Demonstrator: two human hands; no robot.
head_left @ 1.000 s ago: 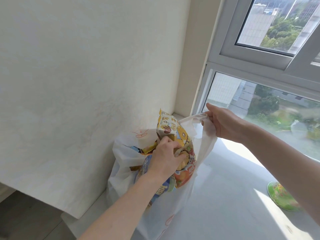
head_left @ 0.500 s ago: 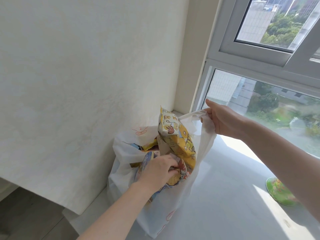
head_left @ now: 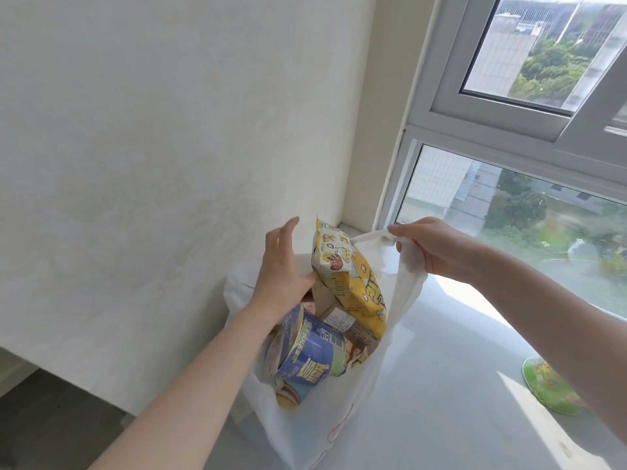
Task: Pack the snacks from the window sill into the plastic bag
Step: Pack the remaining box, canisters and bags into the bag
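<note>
A white plastic bag (head_left: 342,415) stands on the window sill (head_left: 451,385) against the wall, stuffed with snacks. A yellow snack packet (head_left: 353,283) sticks up out of its mouth, and a blue cup-shaped snack (head_left: 315,351) lies tilted below it. My right hand (head_left: 437,249) grips the bag's right handle and holds it up. Above the bag's left side, my left hand (head_left: 281,266) has its fingers spread and holds nothing; its thumb side is close to the yellow packet. A green snack pack (head_left: 549,388) lies on the sill at the right, partly behind my right forearm.
A pale wall (head_left: 169,164) rises directly left of the bag. The window (head_left: 509,205) runs along the sill's far side. The sill's left edge drops to a dark floor (head_left: 51,422).
My left hand has let go of the snacks inside the bag and risen out with fingers spread. The blue cup snack now shows in the bag's mouth. My right hand still holds the handle.
</note>
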